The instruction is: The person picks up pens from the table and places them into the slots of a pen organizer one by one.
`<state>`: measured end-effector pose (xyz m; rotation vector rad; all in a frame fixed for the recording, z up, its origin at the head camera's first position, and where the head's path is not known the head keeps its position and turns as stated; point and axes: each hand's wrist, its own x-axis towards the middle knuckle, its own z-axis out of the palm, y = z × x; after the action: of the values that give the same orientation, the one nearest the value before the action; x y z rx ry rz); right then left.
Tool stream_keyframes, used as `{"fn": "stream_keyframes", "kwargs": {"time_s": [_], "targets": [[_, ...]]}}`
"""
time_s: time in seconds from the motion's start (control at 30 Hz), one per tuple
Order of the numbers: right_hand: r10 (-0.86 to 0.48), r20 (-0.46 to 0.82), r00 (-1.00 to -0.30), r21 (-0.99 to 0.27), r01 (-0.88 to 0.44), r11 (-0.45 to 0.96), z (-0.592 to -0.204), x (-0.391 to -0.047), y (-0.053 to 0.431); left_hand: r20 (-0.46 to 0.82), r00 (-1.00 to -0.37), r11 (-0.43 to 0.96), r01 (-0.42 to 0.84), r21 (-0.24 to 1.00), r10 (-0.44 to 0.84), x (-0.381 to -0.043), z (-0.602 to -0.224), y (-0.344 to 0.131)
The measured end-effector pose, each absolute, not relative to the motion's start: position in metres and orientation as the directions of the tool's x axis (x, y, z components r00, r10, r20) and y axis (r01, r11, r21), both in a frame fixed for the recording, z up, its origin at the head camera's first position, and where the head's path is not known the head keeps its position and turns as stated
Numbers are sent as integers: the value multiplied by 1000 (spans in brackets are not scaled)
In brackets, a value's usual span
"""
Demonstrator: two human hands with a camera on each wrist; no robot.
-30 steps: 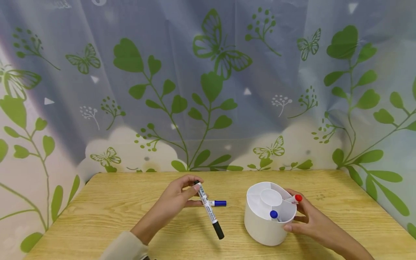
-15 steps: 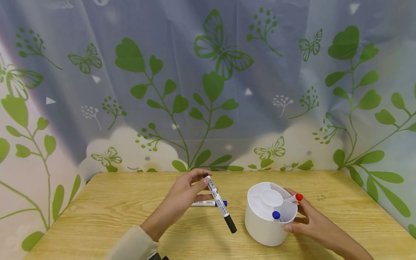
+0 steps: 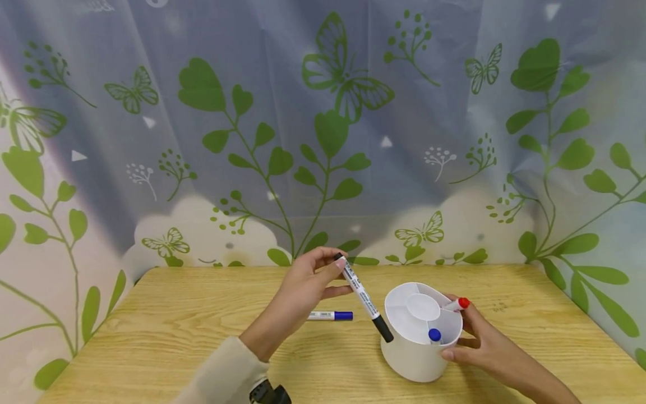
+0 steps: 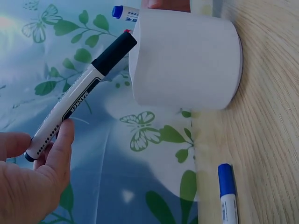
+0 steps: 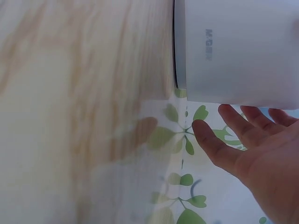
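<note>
My left hand (image 3: 305, 286) pinches a marker (image 3: 362, 294) with black ends and a white barrel near its upper end. The marker slants down to the right, its lower black cap (image 4: 114, 51) beside the rim of a round white pen holder (image 3: 414, 359) in the head view. My right hand (image 3: 481, 343) holds the pen holder's right side, thumb in front and fingers behind. Inside the divided holder stand a blue-capped marker (image 3: 434, 336) and a leaning red-capped marker (image 3: 458, 304). Another blue-capped marker (image 3: 331, 316) lies on the table, partly hidden behind my left hand.
The wooden table (image 3: 192, 320) extends to both sides. Behind it hangs a curtain (image 3: 272, 140) with green leaves and butterflies. A dark device (image 3: 270, 393) sits on my left wrist by the sleeve (image 3: 227, 373).
My left hand has moved right and slightly up with the black marker, bringing its lower end beside the pen holder. The table's blue marker is more uncovered. My right hand stays nearly still.
</note>
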<state>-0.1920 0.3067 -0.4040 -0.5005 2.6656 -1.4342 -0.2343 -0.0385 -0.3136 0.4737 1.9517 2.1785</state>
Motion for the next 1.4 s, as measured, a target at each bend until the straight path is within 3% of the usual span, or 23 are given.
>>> {"fn": "stream_keyframes", "kwargs": {"time_s": [0.57,0.8,1.1,1.4], "targets": [[-326,126,-937,-791,-293,537,-410,-192,313,132,-935,-184,73,980,330,-238,-317,-6],[-329,73,-941,-807,-250,535,-409,-191,314,106,-944,-196,46,980,313,-236,-322,6],[-316,12,-949,-824,-189,535,-405,-191,310,112,-938,-156,63,986,329,-233,-332,11],[-335,29,-942,-829,-210,519,-401,-192,307,84,-934,-122,43,992,348,-231,-338,11]]}}
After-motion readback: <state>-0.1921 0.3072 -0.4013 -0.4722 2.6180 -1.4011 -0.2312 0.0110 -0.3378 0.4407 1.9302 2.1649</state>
